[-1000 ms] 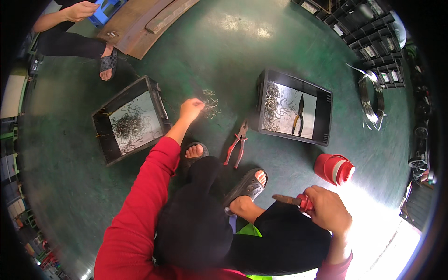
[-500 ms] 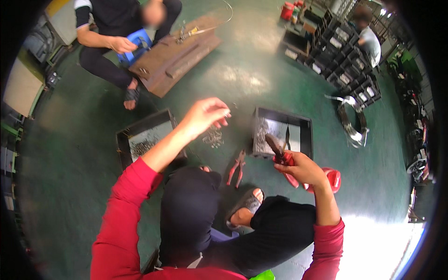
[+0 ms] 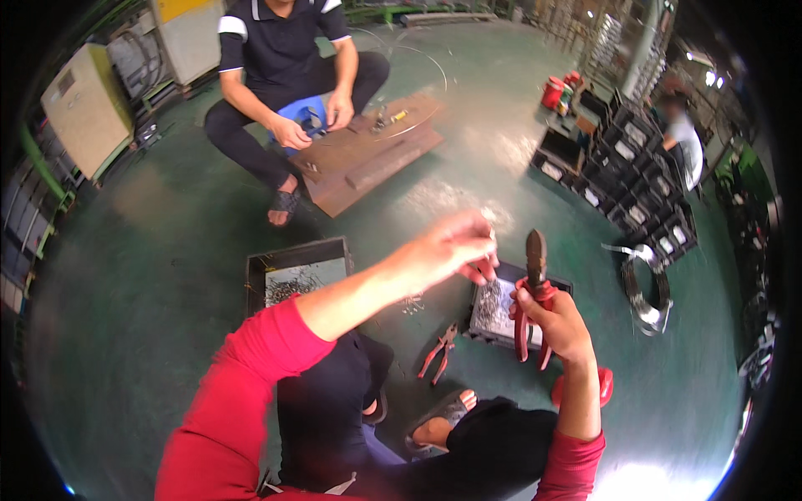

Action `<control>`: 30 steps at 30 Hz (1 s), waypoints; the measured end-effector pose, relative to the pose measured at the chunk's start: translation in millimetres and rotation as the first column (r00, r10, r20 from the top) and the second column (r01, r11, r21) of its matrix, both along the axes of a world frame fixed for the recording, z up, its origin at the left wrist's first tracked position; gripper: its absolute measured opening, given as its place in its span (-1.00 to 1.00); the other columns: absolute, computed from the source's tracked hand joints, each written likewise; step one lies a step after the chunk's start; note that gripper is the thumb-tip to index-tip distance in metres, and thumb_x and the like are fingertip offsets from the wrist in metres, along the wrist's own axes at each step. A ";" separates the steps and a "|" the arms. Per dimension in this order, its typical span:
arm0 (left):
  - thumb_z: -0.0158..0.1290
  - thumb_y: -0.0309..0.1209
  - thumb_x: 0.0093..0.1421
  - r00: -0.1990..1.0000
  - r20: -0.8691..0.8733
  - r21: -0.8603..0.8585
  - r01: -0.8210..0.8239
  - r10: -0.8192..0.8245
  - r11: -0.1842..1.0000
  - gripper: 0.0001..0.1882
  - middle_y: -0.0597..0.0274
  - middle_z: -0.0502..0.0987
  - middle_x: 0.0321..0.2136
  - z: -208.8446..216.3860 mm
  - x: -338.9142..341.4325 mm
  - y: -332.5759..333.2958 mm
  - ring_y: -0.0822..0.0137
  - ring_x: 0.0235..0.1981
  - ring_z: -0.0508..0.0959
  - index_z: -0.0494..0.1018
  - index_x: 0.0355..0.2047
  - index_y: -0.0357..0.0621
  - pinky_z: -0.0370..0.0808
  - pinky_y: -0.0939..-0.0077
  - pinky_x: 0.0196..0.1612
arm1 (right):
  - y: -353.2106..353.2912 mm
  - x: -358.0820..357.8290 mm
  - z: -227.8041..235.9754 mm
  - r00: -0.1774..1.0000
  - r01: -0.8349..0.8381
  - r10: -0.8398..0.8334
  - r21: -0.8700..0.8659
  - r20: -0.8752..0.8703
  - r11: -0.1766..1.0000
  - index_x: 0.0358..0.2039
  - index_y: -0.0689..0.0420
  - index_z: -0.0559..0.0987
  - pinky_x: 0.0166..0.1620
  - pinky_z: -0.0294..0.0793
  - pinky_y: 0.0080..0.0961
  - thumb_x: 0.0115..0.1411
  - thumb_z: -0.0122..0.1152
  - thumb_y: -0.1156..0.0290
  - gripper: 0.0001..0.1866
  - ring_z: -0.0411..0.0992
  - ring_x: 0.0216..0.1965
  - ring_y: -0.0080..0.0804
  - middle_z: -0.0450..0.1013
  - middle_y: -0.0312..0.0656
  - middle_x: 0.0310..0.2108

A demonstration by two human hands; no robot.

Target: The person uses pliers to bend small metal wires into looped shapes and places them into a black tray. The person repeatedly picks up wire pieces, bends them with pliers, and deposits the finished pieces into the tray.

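My right hand is wrapped round red-handled pliers, their dark jaws pointing up and closed or nearly so. To the left of them, my left hand is raised with its fingertips pinched together; a tiny pale bit shows there, too small to name. Behind both hands a black bin on the floor holds a heap of small metal pieces. A second pair of red-handled pliers lies on the floor by my foot. Loose metal pieces lie below my left forearm.
Another black bin with small parts stands at left. A co-worker sits on a blue stool behind a rusty metal plate. Stacked black crates and a wire coil are at right. A red object lies beside my right forearm.
My left hand has moved right, close to the pliers. My right hand has lifted the pliers so the jaws point upward. The view has tilted up, showing more of the co-worker, whose hands are now together.
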State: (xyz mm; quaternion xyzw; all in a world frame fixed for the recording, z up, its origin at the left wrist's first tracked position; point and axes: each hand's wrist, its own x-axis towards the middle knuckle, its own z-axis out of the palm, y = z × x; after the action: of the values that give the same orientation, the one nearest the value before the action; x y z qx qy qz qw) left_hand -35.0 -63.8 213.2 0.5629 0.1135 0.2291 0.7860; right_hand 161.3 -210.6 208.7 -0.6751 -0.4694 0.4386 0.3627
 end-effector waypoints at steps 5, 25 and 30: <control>0.00 -0.44 0.29 0.996 -0.084 0.063 -0.020 0.026 0.998 -0.66 0.30 0.53 -0.38 -8.3 -3.2 10.6 0.44 -0.32 0.57 0.42 0.07 -0.21 0.57 0.46 -0.21 | -16.5 -14.3 11.7 0.998 -0.037 0.041 -0.103 0.040 0.994 -0.20 0.17 0.54 -0.74 0.12 -0.49 0.27 0.13 0.17 -0.69 0.19 -0.86 -0.60 0.31 -0.35 -0.81; 0.01 -0.49 0.28 0.961 -0.237 0.452 -0.019 0.141 0.892 -0.75 0.29 0.56 -0.44 -5.8 -1.3 1.4 0.52 -0.44 0.52 0.54 -0.07 -0.28 0.50 0.61 -0.31 | -11.7 -19.4 10.6 0.984 -0.107 0.120 -0.096 0.133 0.990 -0.21 0.17 0.50 -0.61 0.18 -0.56 0.28 0.15 0.22 -0.74 0.19 -0.78 -0.65 0.29 -0.36 -0.80; 0.02 -0.44 0.29 0.971 -0.218 0.375 -0.006 0.095 0.927 -0.72 0.34 0.51 -0.45 -4.8 0.7 -3.2 0.54 -0.45 0.50 0.50 -0.02 -0.25 0.48 0.62 -0.33 | -14.7 -22.2 4.2 0.970 -0.049 0.043 0.017 0.238 0.999 -0.24 0.22 0.52 -0.31 0.41 -0.42 0.23 0.22 0.23 -0.71 0.45 -0.46 -0.33 0.48 -0.09 -0.51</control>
State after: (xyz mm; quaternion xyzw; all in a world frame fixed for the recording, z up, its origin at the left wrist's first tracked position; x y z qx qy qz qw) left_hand -34.4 -67.0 208.3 0.7212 0.1737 0.1992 0.6403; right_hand 139.1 -225.3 212.9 -0.7074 -0.5301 0.3575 0.3014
